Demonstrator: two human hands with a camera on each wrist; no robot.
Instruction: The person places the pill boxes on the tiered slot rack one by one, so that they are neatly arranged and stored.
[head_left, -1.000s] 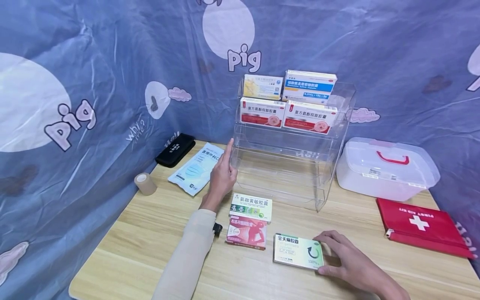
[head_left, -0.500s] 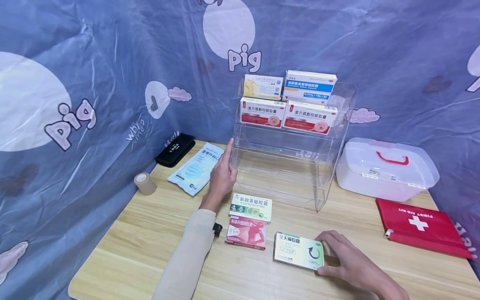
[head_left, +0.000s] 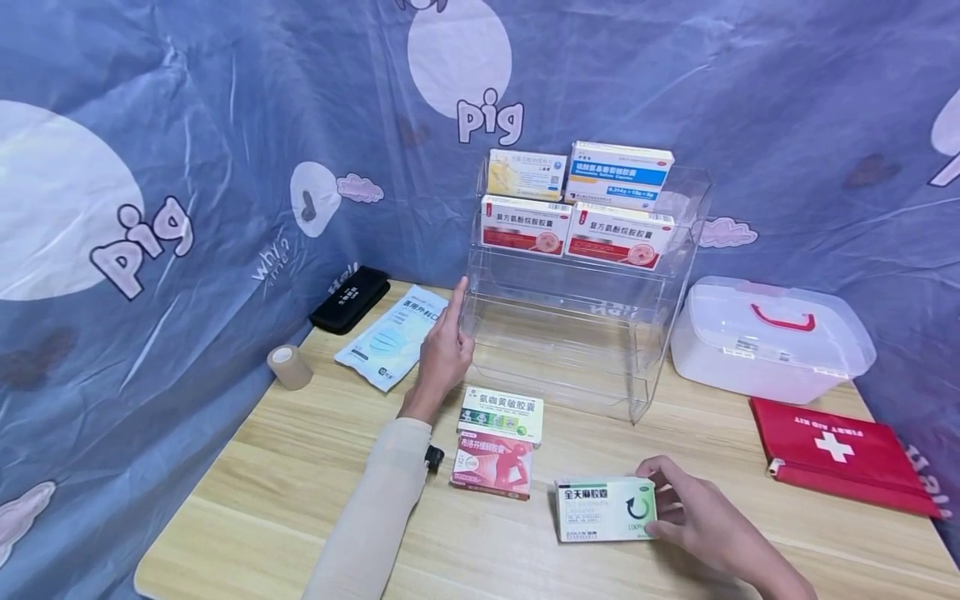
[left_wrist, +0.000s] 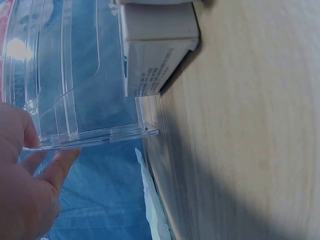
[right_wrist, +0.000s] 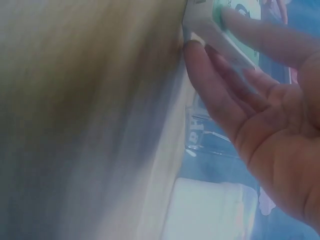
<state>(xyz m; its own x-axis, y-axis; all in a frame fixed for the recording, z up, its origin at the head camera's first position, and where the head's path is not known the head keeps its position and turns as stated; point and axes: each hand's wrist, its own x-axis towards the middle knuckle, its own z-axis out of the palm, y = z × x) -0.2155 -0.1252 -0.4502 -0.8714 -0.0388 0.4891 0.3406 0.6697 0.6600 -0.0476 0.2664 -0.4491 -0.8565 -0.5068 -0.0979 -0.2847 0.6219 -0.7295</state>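
In the head view my left hand [head_left: 444, 350] is at the left side of a clear acrylic display rack [head_left: 555, 333]. Its fingers lie along the outside of the side panel, and the left wrist view shows the thumb [left_wrist: 27, 132] across the panel's edge. My right hand [head_left: 701, 517] grips the right end of a white-and-green medicine box [head_left: 606, 510] between thumb and fingers, its printed face tilted up toward me. Left of that box lie a green-and-white medicine box [head_left: 501, 414] and a red medicine box [head_left: 492, 464], one in front of the other.
The rack's upper tiers carry several medicine boxes [head_left: 525, 225]. To its left are a mask packet [head_left: 390, 337], a black case [head_left: 350, 300] and a tan bandage roll [head_left: 291, 368]. A white lidded box [head_left: 772, 342] and a red first aid pouch [head_left: 847, 458] sit on the right.
My right hand has tilted the white-and-green medicine box up from lying flat and shifted it slightly right. My left hand stays at the rack.
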